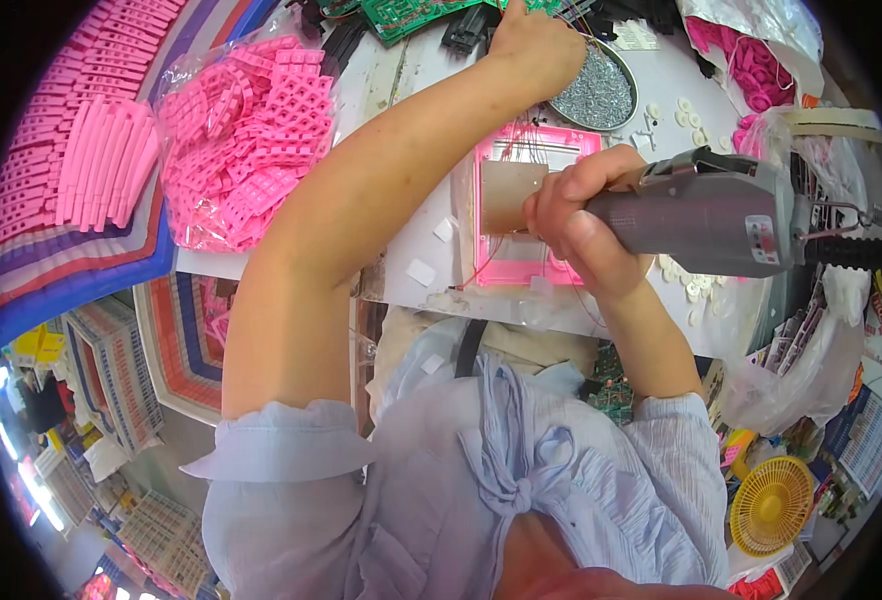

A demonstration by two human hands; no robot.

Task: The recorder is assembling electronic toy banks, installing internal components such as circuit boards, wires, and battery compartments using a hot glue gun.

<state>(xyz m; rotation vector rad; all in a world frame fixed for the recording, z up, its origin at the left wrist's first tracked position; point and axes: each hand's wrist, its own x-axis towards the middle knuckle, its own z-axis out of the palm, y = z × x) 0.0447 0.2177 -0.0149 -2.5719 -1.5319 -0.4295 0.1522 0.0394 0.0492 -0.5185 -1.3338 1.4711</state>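
My right hand (586, 215) is wrapped round the front of a grey electric screwdriver (701, 220), which lies sideways over the table. Its tip is hidden behind my fingers. Right beside this hand is a pink plastic housing (476, 262), with a tan board (511, 197) and thin red and dark wires inside. My left hand (541, 55) reaches to the far side, its fingers curled beside green circuit boards (411, 18) and loose wires. What those fingers hold, if anything, cannot be made out. A round dish of small silver screws (599, 90) stands just right of that hand.
A clear bag of pink plastic parts (246, 150) lies at the left, beside stacked pink strips (106, 165). White round pieces (691, 118) are scattered right of the dish. A bag of magenta parts (746, 70) sits far right. A black coiled cable (856, 252) trails from the screwdriver.
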